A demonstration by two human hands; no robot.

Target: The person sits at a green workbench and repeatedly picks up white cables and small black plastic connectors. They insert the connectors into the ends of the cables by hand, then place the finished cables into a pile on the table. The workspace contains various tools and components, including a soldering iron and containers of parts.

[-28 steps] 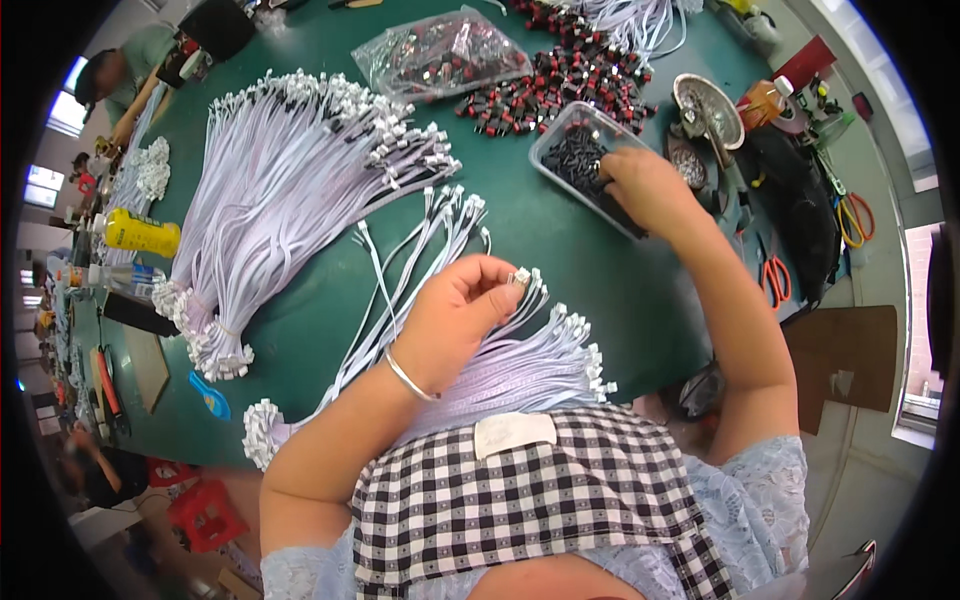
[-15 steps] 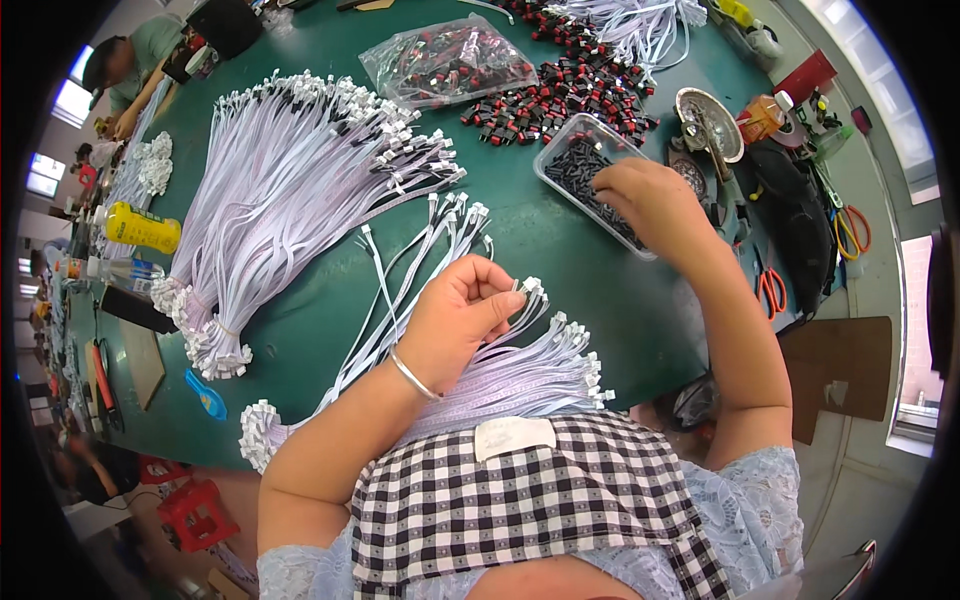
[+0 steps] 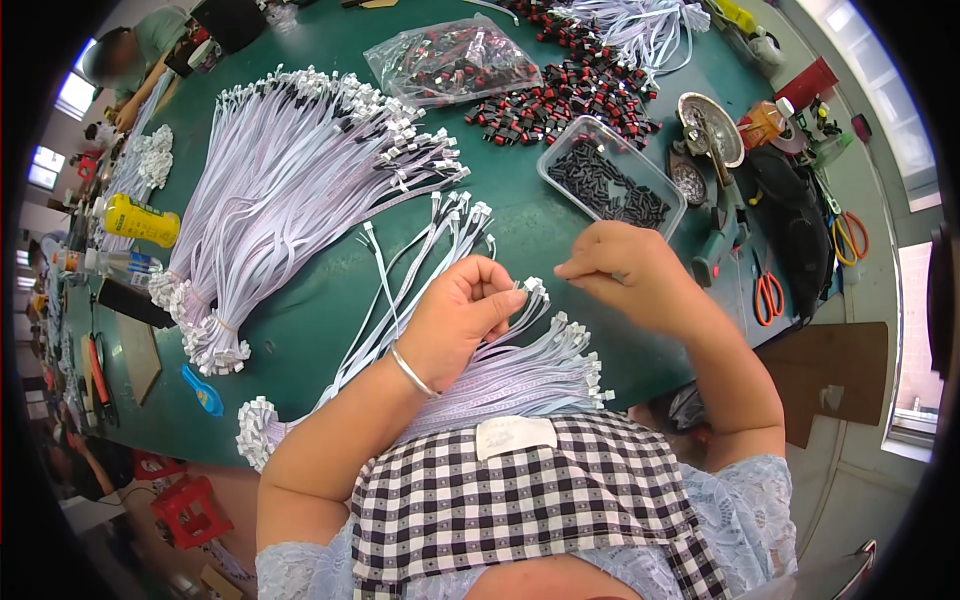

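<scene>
Left hand [image 3: 450, 320] pinched on white-connector cables [image 3: 537, 290]; connector ends point up-right, toward right hand [image 3: 635, 275], near but apart. Right fingertips together; whether anything between, cannot tell.

Centre gap: 1 narrow opening between left hand [image 3: 462, 315] and right hand [image 3: 632, 277].
Table [image 3: 635, 350]: bare below the right hand, from cables [image 3: 530, 368] to the right forearm.
Upper-middle lane: bare strip between bundle [image 3: 285, 190] and tub [image 3: 627, 153], open down to the fingertips.
Lane top: bag [image 3: 455, 65] and connectors [image 3: 570, 100] block it.
Right side: dish [image 3: 712, 132] and 2 scissors [image 3: 768, 298] crowd the way.
</scene>
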